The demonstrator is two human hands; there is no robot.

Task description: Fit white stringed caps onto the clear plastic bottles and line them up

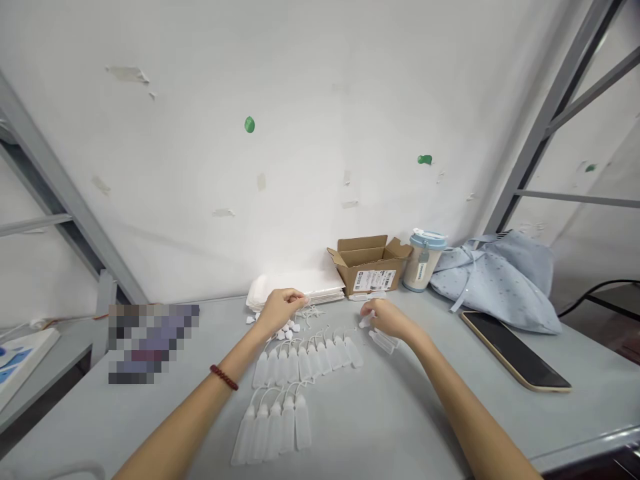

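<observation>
My left hand (284, 311) is closed in a pinch above a small heap of white caps (287, 331) and thin white cords (313, 312). What lies between its fingertips is too small to make out. My right hand (389, 319) has its fingers curled down round the white neck end of a small plastic bottle (365, 322). Under that palm lie more translucent bottles (384, 342). Between my forearms, a row of several flat translucent bottles (303, 363) with white cords at their necks lies on the table. Nearer me is a second, shorter row of corded bottles (274, 430).
A stack of white sheets or bags (320, 288) and an open cardboard box (370, 273) stand against the wall. Right of them are a lidded cup (423, 263), a blue cloth bag (495, 283) and a phone (515, 350). A blurred item (150, 343) lies left.
</observation>
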